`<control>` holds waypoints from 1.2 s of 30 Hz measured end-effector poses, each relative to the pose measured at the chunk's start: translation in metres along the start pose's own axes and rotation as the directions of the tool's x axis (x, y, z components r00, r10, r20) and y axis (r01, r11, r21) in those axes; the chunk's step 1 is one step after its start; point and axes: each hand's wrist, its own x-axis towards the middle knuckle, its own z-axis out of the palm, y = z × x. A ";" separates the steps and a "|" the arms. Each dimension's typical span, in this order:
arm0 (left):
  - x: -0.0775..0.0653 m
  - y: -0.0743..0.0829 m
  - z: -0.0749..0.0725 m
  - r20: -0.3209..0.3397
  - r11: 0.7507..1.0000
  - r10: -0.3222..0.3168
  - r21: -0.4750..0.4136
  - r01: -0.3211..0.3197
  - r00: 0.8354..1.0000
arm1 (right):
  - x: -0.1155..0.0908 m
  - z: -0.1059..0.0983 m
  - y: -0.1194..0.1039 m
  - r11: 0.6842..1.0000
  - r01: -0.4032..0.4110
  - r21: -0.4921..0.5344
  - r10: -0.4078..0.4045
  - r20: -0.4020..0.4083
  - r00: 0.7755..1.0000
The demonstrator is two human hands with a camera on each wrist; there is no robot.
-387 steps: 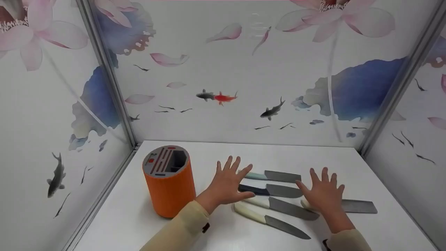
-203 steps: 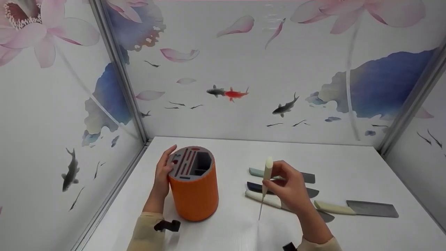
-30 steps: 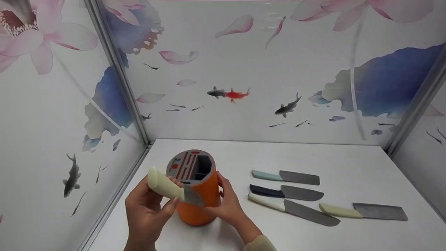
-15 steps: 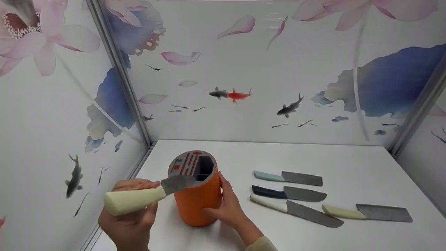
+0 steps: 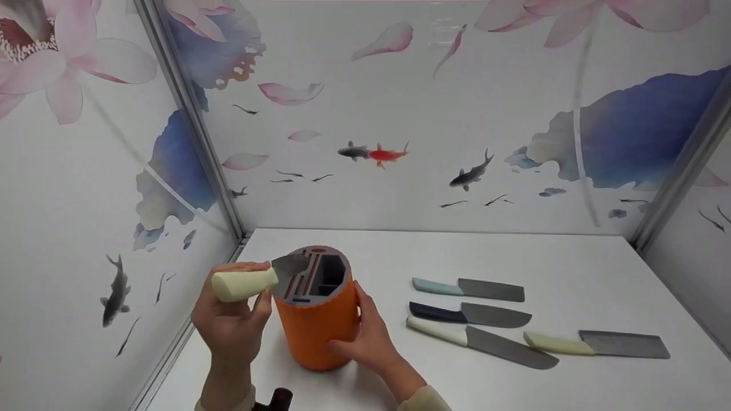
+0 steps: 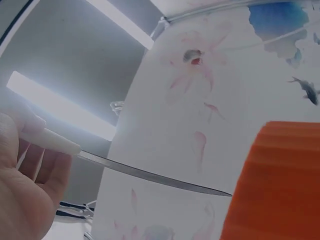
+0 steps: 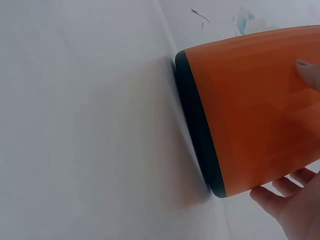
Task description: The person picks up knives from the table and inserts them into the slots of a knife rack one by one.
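Observation:
My left hand [image 5: 231,319] grips a kitchen knife by its pale yellow handle [image 5: 243,285]. The blade [image 5: 290,263] reaches over the left part of the slotted grey top of an orange knife block [image 5: 317,331]. Seen from the left wrist, the blade [image 6: 155,177] runs edge-on toward the block [image 6: 280,185], and the block's side meets its tip in that view. Whether the blade touches the top cannot be told. With thumb and fingers round the block's right side, my right hand [image 5: 374,345] holds it; the block stands upright on the white table.
To the right lie a teal-handled knife [image 5: 491,290], a navy-handled knife [image 5: 495,315], a white-handled knife [image 5: 508,346] and a yellow-handled cleaver [image 5: 625,344]. Patterned panels [image 5: 388,200] close in the table [image 5: 365,242] at the back and sides.
The knife passed from my right hand to my left, and my right hand took hold of the block. In the last second, the knife has swung up from the block's front to over its top.

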 end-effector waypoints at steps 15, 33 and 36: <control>0.006 -0.043 -0.005 0.048 0.971 -0.204 0.139 0.196 0.978 | -0.001 -0.001 0.003 1.000 -0.005 0.028 0.006 -0.028 1.000; -0.010 -0.092 -0.007 0.007 0.838 -0.457 0.337 0.428 0.889 | -0.002 0.004 -0.002 0.998 -0.027 0.054 0.027 -0.009 1.000; -0.012 -0.093 -0.007 -0.001 0.806 -0.492 0.376 0.456 0.871 | -0.002 0.005 -0.001 0.999 -0.016 0.030 0.016 -0.015 1.000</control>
